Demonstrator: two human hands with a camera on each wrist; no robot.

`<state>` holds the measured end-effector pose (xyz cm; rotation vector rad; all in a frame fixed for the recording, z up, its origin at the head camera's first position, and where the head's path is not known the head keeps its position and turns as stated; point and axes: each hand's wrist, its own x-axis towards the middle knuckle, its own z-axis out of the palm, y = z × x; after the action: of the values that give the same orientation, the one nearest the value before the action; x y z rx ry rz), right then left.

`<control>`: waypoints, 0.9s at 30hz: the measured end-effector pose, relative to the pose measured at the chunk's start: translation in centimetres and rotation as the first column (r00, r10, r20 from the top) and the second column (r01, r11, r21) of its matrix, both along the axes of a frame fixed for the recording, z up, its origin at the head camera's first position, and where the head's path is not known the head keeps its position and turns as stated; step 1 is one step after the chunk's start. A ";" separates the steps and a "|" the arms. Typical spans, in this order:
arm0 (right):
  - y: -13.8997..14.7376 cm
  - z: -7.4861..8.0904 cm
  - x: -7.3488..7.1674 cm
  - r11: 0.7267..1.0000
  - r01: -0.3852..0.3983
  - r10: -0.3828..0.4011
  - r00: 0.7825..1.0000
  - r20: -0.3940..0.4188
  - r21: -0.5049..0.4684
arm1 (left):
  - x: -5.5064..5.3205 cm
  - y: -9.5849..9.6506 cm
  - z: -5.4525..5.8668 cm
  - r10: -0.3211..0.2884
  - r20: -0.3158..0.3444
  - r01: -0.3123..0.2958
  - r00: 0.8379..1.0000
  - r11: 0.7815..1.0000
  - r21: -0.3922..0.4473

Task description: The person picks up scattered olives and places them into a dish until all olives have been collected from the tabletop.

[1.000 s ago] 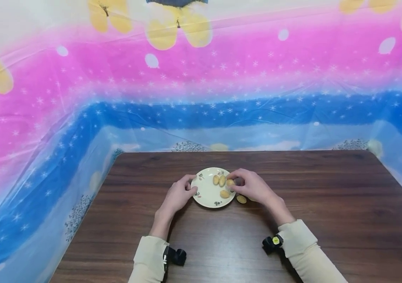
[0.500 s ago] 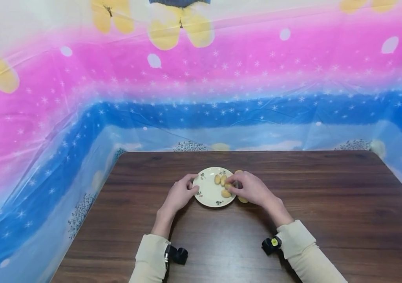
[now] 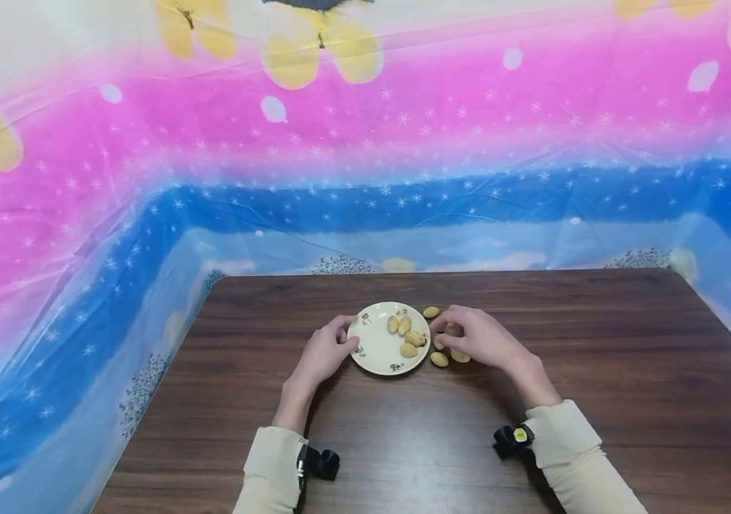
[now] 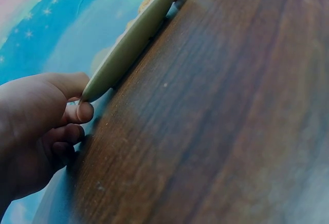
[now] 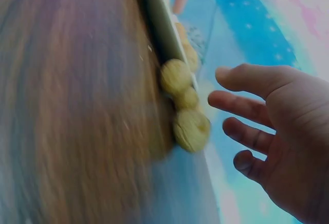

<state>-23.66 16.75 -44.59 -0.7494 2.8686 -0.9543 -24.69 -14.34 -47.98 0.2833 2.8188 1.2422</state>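
My left hand (image 3: 325, 352) pinches the left rim of a small white plate (image 3: 375, 360) with dark printed motifs. In the left wrist view, the thumb and fingers of the left hand (image 4: 41, 116) grip the edge of the plate (image 4: 126, 49), seen side-on. Several small tan oval pieces (image 3: 408, 350) lie on the plate's right half; their kind is unclear. My right hand (image 3: 477, 337) hovers just right of the plate, over more tan pieces (image 3: 439, 359) on the table. The right wrist view shows the right hand (image 5: 288, 111) with thumb and fingers spread, holding nothing, beside the tan pieces (image 5: 191, 130).
The dark wood-grain table (image 3: 397, 435) stretches around the plate. One tan piece (image 3: 431, 312) sits by the plate's upper right rim. A pink and blue patterned cloth (image 3: 365, 143) hangs behind the table and along its sides.
My right hand has let go of a tan piece on the plate's right side and moved right, off the plate to the loose pieces. The left hand keeps its hold on the rim.
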 end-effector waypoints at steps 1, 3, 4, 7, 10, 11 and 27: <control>0.4 0.1 0.1 1.000 -0.006 0.006 1.000 0.007 -0.007 | 0.0 0.0 0.0 0.002 0.000 -0.002 1.000 1.000 0.001; 1.0 0.4 0.1 1.000 -0.019 0.019 1.000 0.016 -0.015 | 0.0 -0.1 0.0 0.005 -0.001 -0.005 1.000 1.000 0.002; 1.2 0.5 0.1 1.000 -0.021 0.022 0.999 0.024 -0.017 | 0.0 -0.1 0.0 0.006 -0.002 -0.006 1.000 1.000 0.002; 1.7 0.9 0.2 0.999 -0.036 0.037 0.998 0.050 -0.016 | 0.1 -0.1 0.0 0.005 -0.001 -0.005 1.000 1.000 0.000; 2.0 1.0 0.2 0.998 -0.054 0.055 0.995 0.077 -0.013 | 0.1 -0.1 0.0 0.007 -0.004 -0.007 1.000 1.000 -0.003; 2.0 1.0 0.1 0.998 -0.061 0.062 0.995 0.080 -0.009 | 0.1 -0.1 0.1 0.008 -0.005 -0.008 1.000 1.000 -0.002; 3.5 -0.2 -0.1 0.996 -0.080 0.069 0.971 0.228 0.036 | 0.1 0.0 0.2 -0.002 0.009 0.002 1.000 1.000 -0.002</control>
<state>-23.74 20.23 -44.83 -0.6897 2.6366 -0.8993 -24.55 -14.37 -47.82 0.2803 2.8110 1.2372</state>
